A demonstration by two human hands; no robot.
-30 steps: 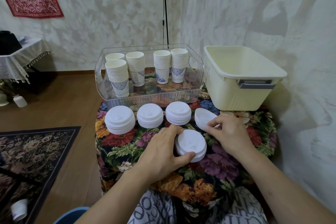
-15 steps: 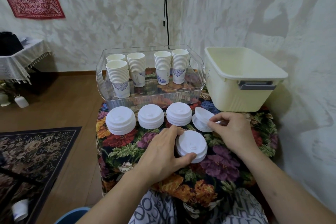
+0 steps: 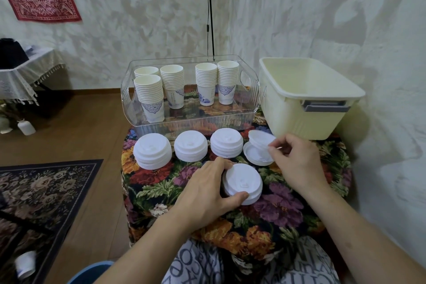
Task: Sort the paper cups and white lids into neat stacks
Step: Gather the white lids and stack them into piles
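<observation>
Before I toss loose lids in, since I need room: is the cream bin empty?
Cannot tell fully. The cream bin shows only bare inner walls, but its rim hides the floor.

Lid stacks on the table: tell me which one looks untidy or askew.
The rightmost lid pile: one lid lies upside down on the cloth, and the right hand pinches a tilted lid above it. The three lid stacks left of it sit level, as does the stack the left hand grips.
</observation>
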